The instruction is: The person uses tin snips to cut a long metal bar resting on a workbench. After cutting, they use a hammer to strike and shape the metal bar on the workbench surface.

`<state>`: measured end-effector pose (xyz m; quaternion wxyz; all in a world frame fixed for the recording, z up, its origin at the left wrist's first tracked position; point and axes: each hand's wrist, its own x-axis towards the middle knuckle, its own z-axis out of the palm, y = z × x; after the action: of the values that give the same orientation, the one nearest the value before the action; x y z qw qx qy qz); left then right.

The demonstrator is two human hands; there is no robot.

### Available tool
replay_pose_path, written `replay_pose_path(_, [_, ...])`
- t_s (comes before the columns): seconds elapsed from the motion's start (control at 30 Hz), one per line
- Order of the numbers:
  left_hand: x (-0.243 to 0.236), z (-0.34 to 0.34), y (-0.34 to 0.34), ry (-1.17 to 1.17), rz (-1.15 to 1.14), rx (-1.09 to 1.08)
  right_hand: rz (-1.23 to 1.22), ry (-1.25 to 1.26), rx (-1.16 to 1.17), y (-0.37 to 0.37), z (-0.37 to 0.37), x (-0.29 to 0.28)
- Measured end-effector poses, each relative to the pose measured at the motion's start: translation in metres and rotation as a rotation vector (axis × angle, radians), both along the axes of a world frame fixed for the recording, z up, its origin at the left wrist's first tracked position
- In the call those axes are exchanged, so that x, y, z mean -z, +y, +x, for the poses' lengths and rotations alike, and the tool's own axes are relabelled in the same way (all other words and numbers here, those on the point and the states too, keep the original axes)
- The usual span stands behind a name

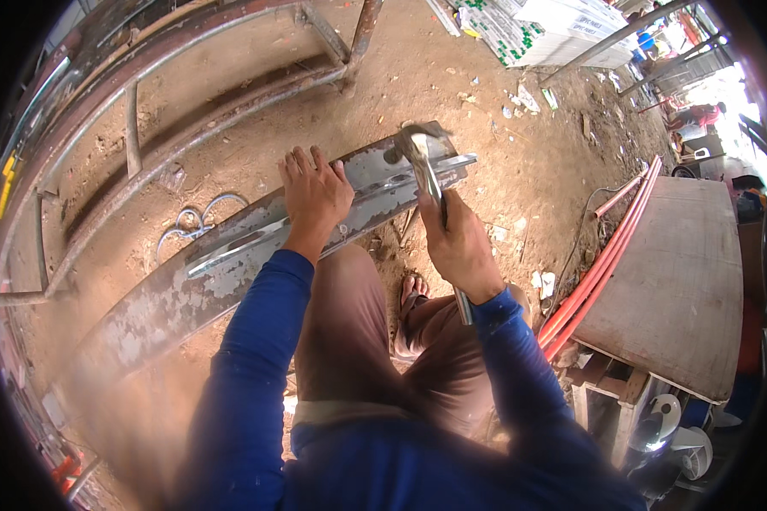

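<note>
A long, grey board with peeling paint (pixel 158 298) runs slantwise in front of me, and a thin, shiny metal strip (pixel 383 186) lies along it. My left hand (pixel 315 192) rests on the board over the strip, fingers stretched toward the far edge and slightly apart. The strip passes beneath this hand, whose palm hides part of it. Wrapped round the handle of a claw hammer (pixel 423 162), my right hand (pixel 462 247) is closed. The hammer's head is over the board's right end, close to the strip; whether it touches cannot be told.
At the left stands a rusty metal frame (pixel 132 128). A pale blue looped cord (pixel 198 223) lies on the dirt floor behind the board. Orange pipes (pixel 601 264) lean along a worn tabletop (pixel 673 289) at right. Stacked panels (pixel 562 34) stand far off; a person (pixel 699 115) is at far right.
</note>
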<state>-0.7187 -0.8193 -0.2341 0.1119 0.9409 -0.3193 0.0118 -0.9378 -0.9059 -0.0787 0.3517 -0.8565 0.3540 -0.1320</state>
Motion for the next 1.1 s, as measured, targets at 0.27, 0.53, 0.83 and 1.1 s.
replay_pose_path(0.27, [-0.004, -0.009, -0.008, 0.021, -0.006, -0.004, -0.014, 0.177, -0.033, 0.002, 0.010, 0.030])
replay_pose_path(0.53, [0.005, -0.006, -0.013, -0.040, -0.065, -0.004, 0.018, 0.253, 0.013, -0.005, 0.017, 0.027])
replay_pose_path(0.83, [0.000, -0.001, -0.009, -0.002, -0.017, 0.008, -0.322, 0.003, -0.074, -0.010, 0.006, 0.002])
replay_pose_path(1.1, [-0.002, -0.004, -0.014, 0.028, 0.029, 0.010, -0.089, 0.265, 0.108, -0.027, 0.001, 0.036])
